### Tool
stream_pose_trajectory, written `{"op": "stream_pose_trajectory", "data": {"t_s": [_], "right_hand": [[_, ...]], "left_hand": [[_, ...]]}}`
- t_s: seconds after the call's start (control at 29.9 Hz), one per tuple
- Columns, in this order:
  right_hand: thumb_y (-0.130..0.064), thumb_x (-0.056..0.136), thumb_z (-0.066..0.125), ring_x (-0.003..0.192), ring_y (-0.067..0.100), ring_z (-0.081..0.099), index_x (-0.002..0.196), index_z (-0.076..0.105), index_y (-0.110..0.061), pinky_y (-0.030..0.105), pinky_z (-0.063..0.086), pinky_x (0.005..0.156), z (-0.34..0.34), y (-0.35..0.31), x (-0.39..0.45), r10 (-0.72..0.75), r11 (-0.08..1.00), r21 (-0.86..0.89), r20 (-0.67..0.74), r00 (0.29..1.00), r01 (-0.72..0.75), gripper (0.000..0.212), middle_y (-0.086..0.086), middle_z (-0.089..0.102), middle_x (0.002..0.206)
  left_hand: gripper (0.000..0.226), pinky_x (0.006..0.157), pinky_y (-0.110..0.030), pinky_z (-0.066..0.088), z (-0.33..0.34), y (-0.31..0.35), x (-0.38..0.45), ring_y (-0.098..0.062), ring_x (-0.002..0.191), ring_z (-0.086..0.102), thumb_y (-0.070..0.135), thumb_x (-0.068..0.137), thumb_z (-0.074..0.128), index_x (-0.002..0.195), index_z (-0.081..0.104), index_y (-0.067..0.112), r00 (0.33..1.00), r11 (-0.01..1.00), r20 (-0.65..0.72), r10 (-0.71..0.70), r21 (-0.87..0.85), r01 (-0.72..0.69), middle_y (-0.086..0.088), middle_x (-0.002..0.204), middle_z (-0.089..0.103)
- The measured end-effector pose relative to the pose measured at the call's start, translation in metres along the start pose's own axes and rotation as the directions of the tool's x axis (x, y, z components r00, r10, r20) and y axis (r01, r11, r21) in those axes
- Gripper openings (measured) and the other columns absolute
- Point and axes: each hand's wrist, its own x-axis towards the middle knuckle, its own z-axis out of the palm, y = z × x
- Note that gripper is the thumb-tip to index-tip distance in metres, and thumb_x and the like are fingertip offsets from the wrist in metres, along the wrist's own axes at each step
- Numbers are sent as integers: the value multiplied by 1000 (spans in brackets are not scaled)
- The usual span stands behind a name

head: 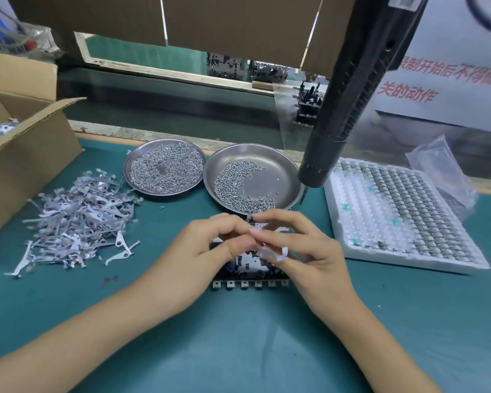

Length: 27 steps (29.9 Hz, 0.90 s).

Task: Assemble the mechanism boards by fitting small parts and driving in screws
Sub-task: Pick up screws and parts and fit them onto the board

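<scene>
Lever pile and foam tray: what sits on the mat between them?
In the head view, two steel dishes of screws at the back, and nearer, both hands pinching a small metal part over the mechanism board.

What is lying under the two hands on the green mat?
A mechanism board lies there, with a row of metal tabs along its near edge. The left hand and right hand, which pinches a small metal part, cover its middle and far edge.

Both hands hide most of the mechanism board (250, 275) — its parts unreadable.
</scene>
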Motion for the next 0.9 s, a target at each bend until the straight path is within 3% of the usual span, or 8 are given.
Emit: {"op": "stream_pose_trajectory", "data": {"t_s": [0.2, 0.37, 0.43, 0.57, 0.7, 0.9], "right_hand": [[-8, 81, 70, 94, 16, 59, 104, 70, -12, 27, 50, 82, -1, -2, 1, -30, 999, -35, 5, 1000, 30, 23, -4, 62, 114], [-10, 80, 66, 98, 26, 60, 97, 71, -11, 37, 50, 83, 1, -1, 0, -67, 997, -47, -28, 997, 66, 17, -7, 66, 108], [-6, 80, 66, 99, 25, 63, 93, 74, -11, 36, 51, 85, -2, 1, 1, -74, 996, -57, -69, 995, 70, 16, -3, 69, 104], [-1, 80, 67, 83, 12, 62, 99, 74, -9, 17, 46, 77, -13, 6, 4, -105, 896, -436, -25, 994, 84, 22, 1, 69, 86], [-6, 82, 68, 79, 16, 54, 100, 75, -13, 16, 42, 75, -19, 6, 3, -23, 820, -566, 121, 992, 88, 21, -3, 68, 82], [-13, 82, 69, 84, 21, 54, 89, 76, -13, 24, 42, 77, -19, 0, 3, 79, 827, -562, 115, 990, 0, 10, -3, 66, 79]], "left_hand": [[12, 67, -7, 38, 5, -9, 5, 6, 70, 56, 29, 86, 61, 79, 71, 27, 999, 998, 42, 31, -64, -28, 13, 75, 66], [10, 78, -10, 41, 4, -11, 1, 0, 86, 61, 28, 86, 61, 88, 71, 30, 999, 995, 27, 26, -98, -23, 13, 88, 69], [14, 81, -10, 40, 3, -12, -1, 0, 91, 60, 30, 87, 62, 99, 69, 31, 999, 999, -36, 38, -28, -39, 15, 94, 68], [18, 89, -25, 30, -3, -15, -4, -4, 97, 55, 39, 87, 58, 104, 61, 42, 954, 914, -174, 244, 369, -166, 23, 96, 62], [11, 86, -23, 23, -1, -17, -5, -2, 92, 53, 45, 83, 55, 93, 61, 45, 952, 869, -125, 279, 455, -195, 23, 95, 60], [4, 91, -29, 25, 2, -23, -5, -3, 93, 53, 55, 73, 63, 72, 66, 53, 978, 928, -176, 113, 370, -41, 22, 91, 62]]}}
